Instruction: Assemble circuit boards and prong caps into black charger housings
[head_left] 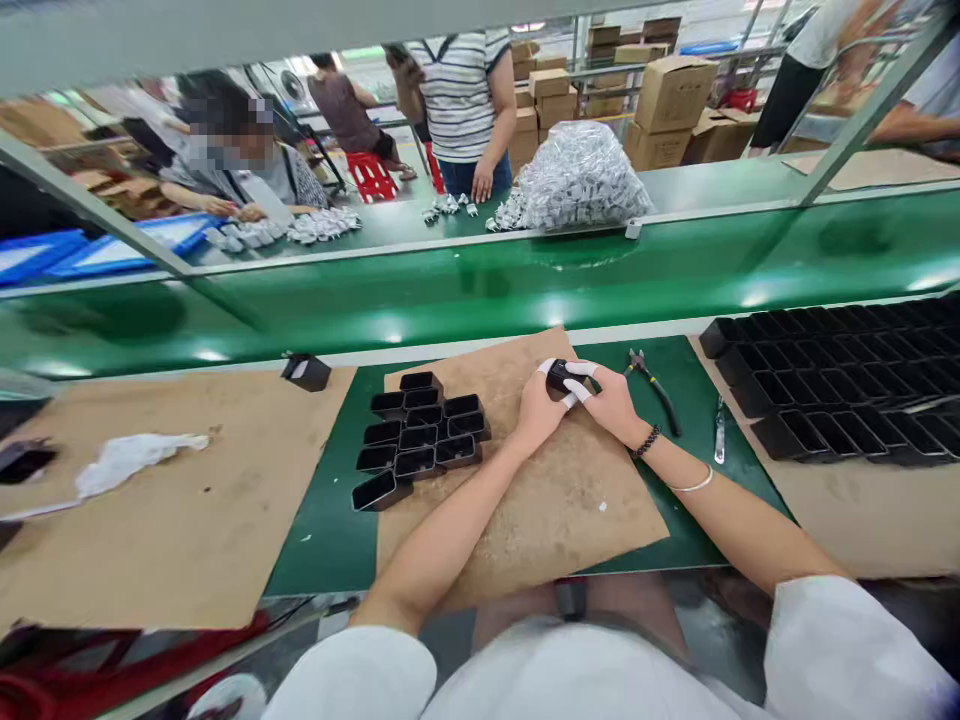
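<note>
Gripping one black box (559, 375), left hand (538, 412) and right hand (616, 403) are near open-topped containers (442, 434); a bag (579, 175) holds white pieces (592, 205).

Small black box (557, 376), boxy with straight edges, partly covered by fingers. Held between left hand (537, 408) and right hand (611, 402), over far part of brown cardboard sheet (525, 520); contact with sheet unclear. Open side hard to make out.

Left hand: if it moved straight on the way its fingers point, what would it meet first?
The left hand would first meet the black box it holds; past that, probably the pale ledge, though depth is hard to judge.
</note>
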